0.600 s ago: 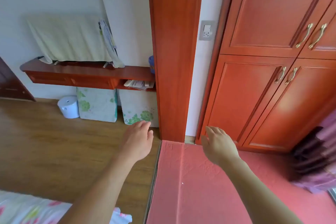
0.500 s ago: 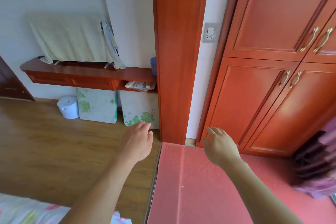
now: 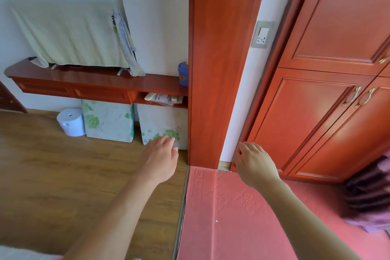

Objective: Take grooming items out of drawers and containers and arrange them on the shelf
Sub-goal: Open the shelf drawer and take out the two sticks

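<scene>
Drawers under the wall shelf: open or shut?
Shut: both drawers sit flush under the shelf, no interior showing.

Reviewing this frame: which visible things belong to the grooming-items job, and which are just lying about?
Job: wooden shelf, its drawers, blue container (likely), left hand, right hand, both empty.
Lying about: draped cloth, papers, white bin, floral cushions, wall socket, wardrobe.
</scene>
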Tool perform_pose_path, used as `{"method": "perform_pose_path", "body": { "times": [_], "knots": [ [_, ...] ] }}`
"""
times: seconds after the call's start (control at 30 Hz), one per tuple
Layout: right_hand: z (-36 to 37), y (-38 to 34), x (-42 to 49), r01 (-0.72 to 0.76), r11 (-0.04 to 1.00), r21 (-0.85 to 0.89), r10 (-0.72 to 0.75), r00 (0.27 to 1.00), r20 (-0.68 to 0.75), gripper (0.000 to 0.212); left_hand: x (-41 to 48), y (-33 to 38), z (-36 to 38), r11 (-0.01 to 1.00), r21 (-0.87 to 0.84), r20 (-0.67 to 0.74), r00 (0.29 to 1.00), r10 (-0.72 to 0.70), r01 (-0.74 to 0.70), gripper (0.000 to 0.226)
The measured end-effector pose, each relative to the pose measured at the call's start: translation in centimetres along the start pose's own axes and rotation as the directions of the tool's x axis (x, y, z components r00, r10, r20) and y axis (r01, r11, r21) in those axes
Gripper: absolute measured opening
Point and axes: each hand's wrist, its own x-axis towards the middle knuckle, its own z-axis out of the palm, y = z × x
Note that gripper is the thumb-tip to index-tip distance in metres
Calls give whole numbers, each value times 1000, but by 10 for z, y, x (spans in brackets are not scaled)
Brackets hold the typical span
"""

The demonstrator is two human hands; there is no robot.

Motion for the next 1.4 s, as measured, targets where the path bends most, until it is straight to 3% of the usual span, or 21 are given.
{"method": "perform_pose_path", "body": {
  "times": [0.33, 0.6, 0.7, 0.8, 0.93, 1.07, 1.27, 1.4],
  "knots": [
    [7, -5, 113, 162, 986, 34, -162, 987, -22, 21, 70, -14, -5, 990, -2, -44, 989, -138, 138, 47],
    [8, -42, 210, 410, 912, -17, -409, 911, 45, 35, 97, -34, -16, 931, 19, -99, 927, -361, 364, 45],
    [16, -71, 231, 474, 880, 29, -475, 879, 47, 32, 96, -55, -20, 897, 12, -114, 892, -438, 442, 47],
    [25, -111, 248, 527, 844, 97, -531, 847, 25, 44, 96, -87, -26, 862, -10, -137, 853, -503, 507, 44],
    [44, -165, 271, 589, 804, 81, -592, 805, 24, 47, 95, -137, -34, 820, -38, -148, 809, -569, 571, 47],
    [58, -219, 289, 668, 744, 6, -665, 740, 97, 71, 96, -184, -46, 785, -62, -163, 770, -617, 616, 46],
    [83, -286, 323, 760, 648, -48, -742, 645, 182, 42, 97, -238, -58, 738, -79, -173, 719, -673, 671, 46],
    [104, -333, 355, 803, 596, -4, -785, 583, 207, 61, 109, -275, -58, 684, -87, -168, 666, -727, 724, 42]
  ]
}}
